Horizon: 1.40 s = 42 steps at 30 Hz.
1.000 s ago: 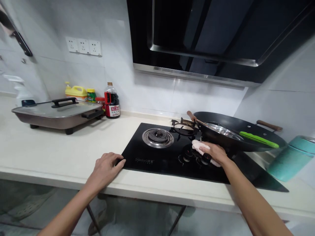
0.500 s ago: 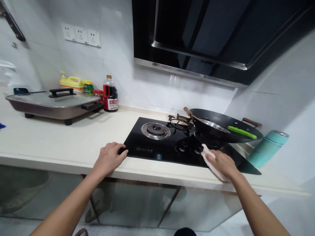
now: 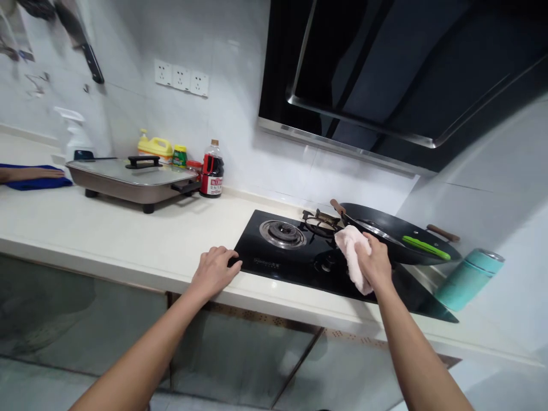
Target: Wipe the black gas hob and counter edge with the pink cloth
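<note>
My right hand [image 3: 377,262] grips a pale pink cloth [image 3: 353,251], raised a little above the black glass gas stove [image 3: 295,270]. Part of the cloth hangs down in front of a stove knob [image 3: 327,265]. On the counter's front edge, by the stove's left corner, rests my left hand [image 3: 216,271], empty, thumb apart from the fingers. The left burner [image 3: 282,234] is bare, its pot ring [image 3: 322,224] lying behind it. A black wok [image 3: 385,214] with wooden handles sits over the right side, holding a green-handled utensil [image 3: 426,248].
A teal tumbler [image 3: 471,279] leans at the right wall. Left on the counter [image 3: 171,234] are a lidded electric pan [image 3: 124,191], a soy sauce bottle [image 3: 213,171] and a spray bottle [image 3: 77,137]. Another person's hand [image 3: 34,173] lies on a blue cloth [image 3: 38,184]. The range hood [image 3: 363,74] hangs above.
My right hand has lifted the pink cloth from the stove's front edge and moved it up and left. The view has swung left, bringing in another person's hand. My left hand stays at the corner.
</note>
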Each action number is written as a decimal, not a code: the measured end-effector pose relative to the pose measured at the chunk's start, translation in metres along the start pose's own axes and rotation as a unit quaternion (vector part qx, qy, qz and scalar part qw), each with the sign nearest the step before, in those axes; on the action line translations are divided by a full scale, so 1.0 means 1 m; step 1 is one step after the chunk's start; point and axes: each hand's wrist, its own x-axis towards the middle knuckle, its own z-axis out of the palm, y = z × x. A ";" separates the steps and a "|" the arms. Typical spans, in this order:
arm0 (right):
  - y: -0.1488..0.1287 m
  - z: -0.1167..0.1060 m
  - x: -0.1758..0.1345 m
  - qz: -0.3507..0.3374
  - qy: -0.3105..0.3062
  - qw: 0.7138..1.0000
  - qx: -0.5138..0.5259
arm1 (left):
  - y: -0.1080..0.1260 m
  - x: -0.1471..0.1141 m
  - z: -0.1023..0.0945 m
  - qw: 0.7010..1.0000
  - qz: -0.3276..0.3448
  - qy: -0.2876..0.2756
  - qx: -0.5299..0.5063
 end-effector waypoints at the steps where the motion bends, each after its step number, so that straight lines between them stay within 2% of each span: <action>1: -0.007 0.010 0.009 -0.005 -0.002 1.000 -0.024 | 0.000 0.000 0.000 1.000 -0.002 0.001 -0.002; 4: -0.015 0.040 0.021 -0.012 -0.054 0.993 -0.100 | 0.000 0.000 0.000 1.000 -0.006 0.007 -0.012; 7: -0.008 0.058 0.018 -0.037 -0.075 0.988 -0.133 | -0.001 0.000 0.001 1.000 -0.003 0.013 -0.019; 12: 0.007 0.057 0.013 -0.111 -0.184 0.962 -0.169 | -0.001 0.000 0.004 1.000 -0.005 0.019 -0.020; 15: 0.010 0.050 0.009 -0.158 -0.218 0.944 -0.192 | 0.000 0.000 0.004 1.000 -0.008 0.013 -0.016; 19: 0.013 0.044 -0.010 -0.212 -0.201 0.929 -0.227 | 0.001 0.000 0.002 1.000 -0.009 0.009 -0.014; 23: 0.022 0.041 -0.034 -0.284 -0.120 0.915 -0.260 | 0.000 0.000 0.002 1.000 -0.011 0.010 -0.017; 26: 0.028 0.039 -0.049 -0.311 -0.069 0.913 -0.255 | -0.001 0.000 0.004 1.000 -0.006 0.011 -0.017; 29: 0.031 0.034 -0.065 -0.300 -0.069 0.927 -0.214 | -0.001 0.001 0.005 1.000 -0.005 0.015 -0.013; 33: 0.028 0.023 -0.092 -0.280 -0.090 0.950 -0.108 | 0.000 0.001 0.006 1.000 -0.005 0.021 -0.003; 36: 0.016 0.019 -0.104 -0.263 -0.133 0.956 -0.003 | 0.001 0.000 0.006 1.000 0.000 0.024 0.002; 39: -0.007 0.021 -0.099 -0.208 -0.175 0.954 0.123 | 0.001 -0.002 0.006 1.000 -0.001 0.030 0.003; 42: -0.039 0.030 -0.071 -0.185 -0.141 0.957 0.173 | 0.002 -0.004 0.004 0.999 -0.002 0.032 0.004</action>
